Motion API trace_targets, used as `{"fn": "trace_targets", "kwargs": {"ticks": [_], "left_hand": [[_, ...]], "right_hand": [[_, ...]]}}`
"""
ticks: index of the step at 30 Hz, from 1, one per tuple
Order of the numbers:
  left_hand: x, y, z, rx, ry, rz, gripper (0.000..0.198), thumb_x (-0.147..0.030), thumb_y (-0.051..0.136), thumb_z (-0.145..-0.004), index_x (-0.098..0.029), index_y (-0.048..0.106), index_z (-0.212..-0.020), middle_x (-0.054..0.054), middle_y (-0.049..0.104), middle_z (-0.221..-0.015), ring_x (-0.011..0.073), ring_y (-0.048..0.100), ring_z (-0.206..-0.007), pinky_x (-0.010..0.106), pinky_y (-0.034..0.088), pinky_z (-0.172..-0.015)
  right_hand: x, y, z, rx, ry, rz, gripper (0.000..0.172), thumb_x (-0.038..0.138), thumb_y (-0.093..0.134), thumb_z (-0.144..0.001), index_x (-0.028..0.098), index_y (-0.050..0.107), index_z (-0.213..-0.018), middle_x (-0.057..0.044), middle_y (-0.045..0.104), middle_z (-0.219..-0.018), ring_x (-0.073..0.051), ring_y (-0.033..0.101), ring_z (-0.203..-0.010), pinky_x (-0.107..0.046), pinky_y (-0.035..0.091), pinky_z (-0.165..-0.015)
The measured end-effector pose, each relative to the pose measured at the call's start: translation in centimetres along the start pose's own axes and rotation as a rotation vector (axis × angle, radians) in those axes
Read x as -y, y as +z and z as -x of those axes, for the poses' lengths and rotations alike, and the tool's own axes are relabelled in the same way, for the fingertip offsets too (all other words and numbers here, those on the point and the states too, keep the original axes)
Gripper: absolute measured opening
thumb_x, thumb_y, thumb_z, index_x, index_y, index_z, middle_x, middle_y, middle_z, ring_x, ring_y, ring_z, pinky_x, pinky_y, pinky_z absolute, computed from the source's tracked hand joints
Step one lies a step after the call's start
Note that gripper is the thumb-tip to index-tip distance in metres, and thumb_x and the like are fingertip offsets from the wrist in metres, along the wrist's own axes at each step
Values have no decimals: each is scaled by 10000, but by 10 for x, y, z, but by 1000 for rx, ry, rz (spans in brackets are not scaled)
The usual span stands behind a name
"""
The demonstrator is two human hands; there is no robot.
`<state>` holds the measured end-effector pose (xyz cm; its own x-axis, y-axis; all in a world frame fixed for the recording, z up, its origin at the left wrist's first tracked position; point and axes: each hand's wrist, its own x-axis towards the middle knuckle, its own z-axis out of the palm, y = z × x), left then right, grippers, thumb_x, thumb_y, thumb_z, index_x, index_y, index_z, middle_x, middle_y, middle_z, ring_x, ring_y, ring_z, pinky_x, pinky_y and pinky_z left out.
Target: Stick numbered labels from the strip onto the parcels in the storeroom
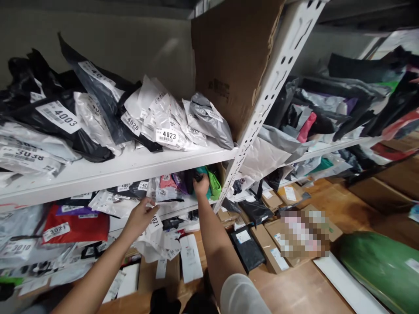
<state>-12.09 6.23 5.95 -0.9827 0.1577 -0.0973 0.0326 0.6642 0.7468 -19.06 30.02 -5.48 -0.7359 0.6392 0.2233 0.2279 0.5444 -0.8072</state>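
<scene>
My left hand (142, 216) is closed, its thumb and fingers pinching a white plastic parcel bag (160, 246) labelled 4021 that hangs in front of the lower shelf. My right hand (201, 185) reaches into the right end of that shelf. Its curled fingers are on a black parcel bag (190, 179), though the fingertips are partly hidden. Beside it are a bright green bag (214, 185) and a teal one (200, 171). Between my hands lies a clear-grey bag (168, 192) labelled 4013.
Numbered parcel bags (166, 135) fill the white upper shelf (137, 168). A perforated white post (262, 104) and a cardboard sheet (229, 56) stand at its right. A red parcel (77, 224) lies lower left. Boxes (268, 248) and a large green bundle (379, 261) sit on the floor.
</scene>
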Motion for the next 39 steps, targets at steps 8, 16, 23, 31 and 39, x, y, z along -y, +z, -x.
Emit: {"fn": "trace_targets", "kwargs": {"ticks": [8,16,23,31,39], "left_hand": [[-12,38,10,-35,8,86,332,-547,549,-657,-224,475,-656,-93,394,-398,109,374,-381,216,243,-428],[-32,76,0,-193,69,274,355,-564,558,-721,-213,507,-742,-64,492,-517,117,478,-488,210,346,-475],[-20,98,3,-155,84,285,365,-565,554,-721,-207,489,-742,-47,540,-540,123,525,-508,216,409,-503],[-56,99,-40,91,268,-180,302,-435,450,-840,-206,640,-894,34,724,-858,184,664,-867,271,480,-782],[-81,132,-95,250,237,-821,631,-442,619,-774,-256,451,-1354,164,702,-1016,358,645,-979,453,486,-804]], "right_hand": [[18,-20,50,248,-279,-185,371,49,581,-682,243,690,-979,-94,593,-1240,-305,413,-1213,-493,253,-1033],[20,-49,108,359,-118,-713,385,386,359,-923,193,688,-970,-58,703,-862,-194,631,-799,-315,499,-721],[20,-56,154,230,90,-952,273,413,698,-725,185,670,-871,-74,669,-948,-206,613,-870,-296,498,-713],[-17,-39,147,95,226,-990,314,477,519,-836,184,591,-921,-72,695,-831,-201,628,-745,-337,499,-718],[-41,-35,75,68,70,-677,192,395,674,-693,208,636,-705,-93,607,-1036,-287,447,-1092,-463,264,-1038]]}}
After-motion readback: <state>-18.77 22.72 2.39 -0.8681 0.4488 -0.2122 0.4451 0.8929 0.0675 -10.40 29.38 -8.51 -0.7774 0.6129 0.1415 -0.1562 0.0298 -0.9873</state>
